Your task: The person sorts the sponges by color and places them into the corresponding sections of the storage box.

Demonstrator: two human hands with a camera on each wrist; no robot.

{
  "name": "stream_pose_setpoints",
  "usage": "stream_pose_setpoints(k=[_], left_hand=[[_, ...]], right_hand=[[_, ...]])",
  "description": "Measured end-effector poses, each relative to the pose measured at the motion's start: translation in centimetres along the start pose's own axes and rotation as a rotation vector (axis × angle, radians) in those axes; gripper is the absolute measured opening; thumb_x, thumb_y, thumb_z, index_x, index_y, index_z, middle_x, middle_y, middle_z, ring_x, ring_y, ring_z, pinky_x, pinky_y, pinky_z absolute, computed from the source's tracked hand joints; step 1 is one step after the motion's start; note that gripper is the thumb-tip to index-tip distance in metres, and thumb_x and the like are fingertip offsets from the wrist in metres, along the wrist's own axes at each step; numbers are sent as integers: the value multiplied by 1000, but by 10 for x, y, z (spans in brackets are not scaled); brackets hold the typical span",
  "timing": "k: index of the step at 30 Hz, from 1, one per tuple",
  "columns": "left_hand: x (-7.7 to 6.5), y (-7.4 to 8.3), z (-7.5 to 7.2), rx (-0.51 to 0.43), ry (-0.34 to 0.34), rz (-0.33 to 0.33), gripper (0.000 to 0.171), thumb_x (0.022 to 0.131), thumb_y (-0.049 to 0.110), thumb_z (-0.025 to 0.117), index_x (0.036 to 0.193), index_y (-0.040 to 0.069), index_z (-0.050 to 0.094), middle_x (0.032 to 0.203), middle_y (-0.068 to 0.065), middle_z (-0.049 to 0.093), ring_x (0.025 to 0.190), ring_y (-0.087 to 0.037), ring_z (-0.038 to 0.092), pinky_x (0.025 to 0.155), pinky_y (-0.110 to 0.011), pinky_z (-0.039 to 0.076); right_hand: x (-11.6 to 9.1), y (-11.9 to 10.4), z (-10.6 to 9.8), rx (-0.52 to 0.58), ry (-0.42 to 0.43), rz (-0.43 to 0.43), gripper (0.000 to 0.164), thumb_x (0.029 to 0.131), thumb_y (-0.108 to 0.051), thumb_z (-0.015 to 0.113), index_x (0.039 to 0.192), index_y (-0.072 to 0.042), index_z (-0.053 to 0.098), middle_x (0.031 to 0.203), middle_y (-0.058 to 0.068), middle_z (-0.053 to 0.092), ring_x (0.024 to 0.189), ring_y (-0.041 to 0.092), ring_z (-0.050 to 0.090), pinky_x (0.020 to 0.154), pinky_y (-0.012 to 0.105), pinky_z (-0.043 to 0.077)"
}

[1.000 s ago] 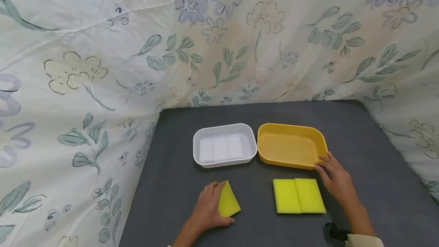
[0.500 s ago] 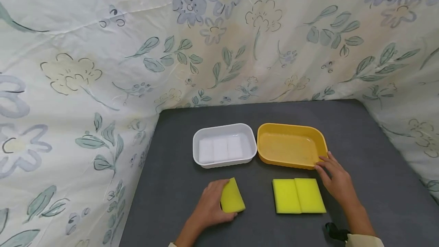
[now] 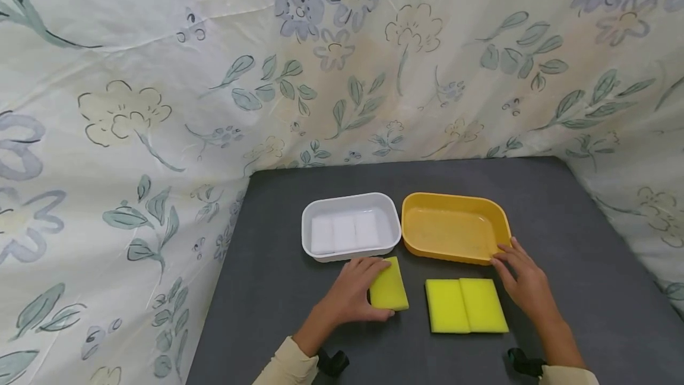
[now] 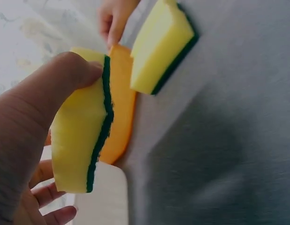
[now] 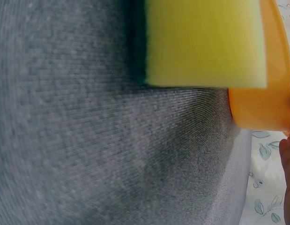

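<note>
My left hand (image 3: 355, 293) pinches a yellow sponge (image 3: 389, 285) between thumb and fingers, just in front of the white tray. The left wrist view shows the dark green scouring layer of this sponge (image 4: 81, 136), which looks lifted off the table. My right hand (image 3: 526, 287) holds the front right corner of the yellow-orange tray (image 3: 454, 257), its fingertips at the rim. Two more yellow sponges (image 3: 446, 306) lie side by side in front of that tray, their edges touching or slightly overlapping. In the right wrist view only part of the right hand (image 5: 288, 173) shows.
Beside the yellow-orange tray stands a white tray (image 3: 310, 207), with white rectangular pieces or sections (image 3: 344, 233) on its floor. Both sit on a dark grey table (image 3: 267, 290). Floral cloth (image 3: 342, 106) hangs behind and at the sides.
My left hand has carried its sponge to the right and away from me, up towards the white tray. The right hand, both trays and the two lying sponges stay put.
</note>
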State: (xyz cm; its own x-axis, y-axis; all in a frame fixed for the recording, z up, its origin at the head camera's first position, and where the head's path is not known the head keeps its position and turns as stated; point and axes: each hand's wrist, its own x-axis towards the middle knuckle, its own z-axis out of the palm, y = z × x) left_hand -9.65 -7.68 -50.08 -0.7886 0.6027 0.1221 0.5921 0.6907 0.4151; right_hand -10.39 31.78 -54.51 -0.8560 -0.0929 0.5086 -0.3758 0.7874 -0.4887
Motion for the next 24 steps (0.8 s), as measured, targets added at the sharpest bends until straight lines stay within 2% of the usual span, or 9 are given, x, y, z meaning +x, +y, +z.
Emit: stream_pose_setpoints(k=[8, 13, 19, 24], left_hand=[[47, 0, -16, 58, -29, 94, 87, 79, 64, 69, 151, 22, 43, 146, 2, 46, 126, -17, 41, 99, -36, 40], [79, 4, -22, 111, -52, 130, 88, 80, 62, 70, 152, 20, 40, 149, -1, 44, 128, -19, 40, 100, -36, 40], [104, 5, -20, 197, -125, 111, 86, 80, 58, 72, 151, 20, 43, 149, -6, 45, 129, -22, 41, 101, -36, 39], [122, 4, -17, 195, -223, 65, 79, 84, 57, 72, 150, 24, 45, 153, -6, 41, 134, -23, 37, 106, -37, 35]], right_hand=[[1, 4, -1, -2, -10, 14, 26, 80, 4, 79, 105, 4, 72, 124, 27, 64, 138, 41, 41, 102, 56, 35], [0, 6, -2, -16, -4, 22, 28, 79, 4, 81, 105, 4, 71, 124, 26, 64, 138, 40, 41, 105, 52, 34], [-2, 6, 0, -4, -5, 11, 27, 79, 5, 80, 104, 3, 71, 124, 27, 64, 139, 40, 40, 104, 54, 34], [-1, 7, 1, -2, 6, 11, 29, 77, 5, 81, 105, 3, 71, 124, 25, 64, 138, 39, 41, 108, 47, 33]])
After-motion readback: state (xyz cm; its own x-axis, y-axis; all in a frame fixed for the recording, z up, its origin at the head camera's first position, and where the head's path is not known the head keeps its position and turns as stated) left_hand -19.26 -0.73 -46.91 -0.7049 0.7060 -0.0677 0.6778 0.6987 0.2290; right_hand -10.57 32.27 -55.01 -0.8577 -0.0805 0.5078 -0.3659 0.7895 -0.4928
